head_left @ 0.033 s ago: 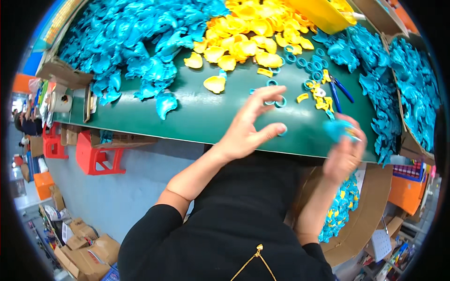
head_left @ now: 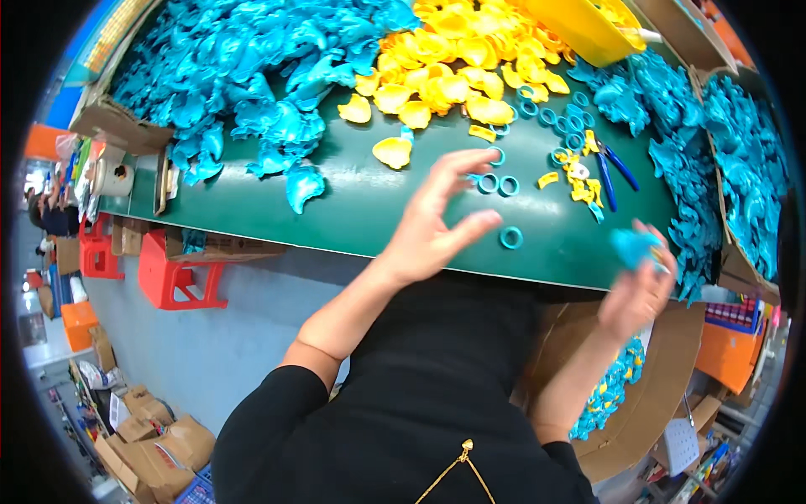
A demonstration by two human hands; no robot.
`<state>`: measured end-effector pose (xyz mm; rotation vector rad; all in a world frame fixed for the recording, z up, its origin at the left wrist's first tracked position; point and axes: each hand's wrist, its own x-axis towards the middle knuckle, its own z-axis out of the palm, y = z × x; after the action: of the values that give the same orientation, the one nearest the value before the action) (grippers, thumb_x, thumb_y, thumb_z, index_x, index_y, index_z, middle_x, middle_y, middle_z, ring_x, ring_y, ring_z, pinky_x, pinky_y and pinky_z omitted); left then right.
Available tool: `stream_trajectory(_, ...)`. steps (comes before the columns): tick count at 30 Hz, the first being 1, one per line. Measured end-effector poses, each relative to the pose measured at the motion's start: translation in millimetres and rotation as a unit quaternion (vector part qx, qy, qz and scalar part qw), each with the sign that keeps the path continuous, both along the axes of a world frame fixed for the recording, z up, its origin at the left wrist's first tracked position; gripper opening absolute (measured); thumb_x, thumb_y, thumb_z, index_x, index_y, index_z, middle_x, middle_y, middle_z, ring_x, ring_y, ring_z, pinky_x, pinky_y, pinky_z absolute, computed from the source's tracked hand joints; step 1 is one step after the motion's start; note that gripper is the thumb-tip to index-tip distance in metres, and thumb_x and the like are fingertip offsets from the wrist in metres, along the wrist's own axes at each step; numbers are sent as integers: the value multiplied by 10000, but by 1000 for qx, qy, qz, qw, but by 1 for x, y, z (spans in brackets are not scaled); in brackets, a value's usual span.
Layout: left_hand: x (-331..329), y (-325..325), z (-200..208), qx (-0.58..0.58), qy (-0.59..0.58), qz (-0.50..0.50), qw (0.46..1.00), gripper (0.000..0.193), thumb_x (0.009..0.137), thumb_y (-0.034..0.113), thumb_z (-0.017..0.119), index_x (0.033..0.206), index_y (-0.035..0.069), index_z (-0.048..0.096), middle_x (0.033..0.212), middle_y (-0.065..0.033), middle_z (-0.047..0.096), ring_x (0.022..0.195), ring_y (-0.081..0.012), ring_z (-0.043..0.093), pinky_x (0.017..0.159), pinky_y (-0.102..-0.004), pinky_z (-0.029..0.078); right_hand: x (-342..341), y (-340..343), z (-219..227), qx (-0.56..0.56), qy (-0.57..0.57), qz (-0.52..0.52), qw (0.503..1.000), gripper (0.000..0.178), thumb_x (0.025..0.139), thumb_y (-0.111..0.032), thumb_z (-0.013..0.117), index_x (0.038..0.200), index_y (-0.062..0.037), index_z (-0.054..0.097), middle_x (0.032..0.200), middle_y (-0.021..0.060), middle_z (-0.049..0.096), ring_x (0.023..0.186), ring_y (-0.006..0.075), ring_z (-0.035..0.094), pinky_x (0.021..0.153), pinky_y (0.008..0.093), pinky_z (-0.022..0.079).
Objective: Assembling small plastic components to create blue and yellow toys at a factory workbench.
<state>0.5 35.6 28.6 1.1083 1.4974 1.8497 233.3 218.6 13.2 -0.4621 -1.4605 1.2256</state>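
Over the green table, my left hand (head_left: 432, 217) is spread open with nothing in it, thumb and fingers apart. Just right of its thumb lies a small blue ring (head_left: 511, 237), and a few more blue rings (head_left: 509, 186) are near its fingertips. My right hand (head_left: 636, 296) is at the table's right front edge, closed on a blue curved plastic piece (head_left: 635, 247). That piece is blurred by motion. Small yellow clips (head_left: 584, 191) and blue-handled pliers (head_left: 617, 172) lie beyond the right hand.
Heaps of blue plastic shells (head_left: 243, 76) and yellow plastic shells (head_left: 453, 67) cover the far side, with a yellow bin (head_left: 588, 38) behind. More blue pieces fill a box (head_left: 747, 168) at right. Below the table edge, a cardboard box (head_left: 663, 395) contains blue-and-yellow pieces. Red stools (head_left: 176, 269) stand left.
My right hand has moved right with the blue plastic piece. My left hand has shifted slightly left, and the ring by its thumb now shows fully.
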Motion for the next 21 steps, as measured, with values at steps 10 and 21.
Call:
stream_trajectory(10,-132,-87,0,-326,545,378,674,404,764,226,827,1077,46,648,1043,-108,658,1050,-338,562,922,-426,462,229,50,-23,145,-707,-318,615,222,945,-165,641,1116,-33,691,1064,93,689,1011,211,655,884,350,517)
stream_trajectory(21,-132,-51,-6,-235,435,397,773,232,905,168,714,1054,15,622,1198,-142,703,1007,-255,678,831,-373,524,-79,-40,-24,208,-444,-7,871,307,853,-134,749,1149,-99,675,1095,115,575,1019,313,590,879,408,484)
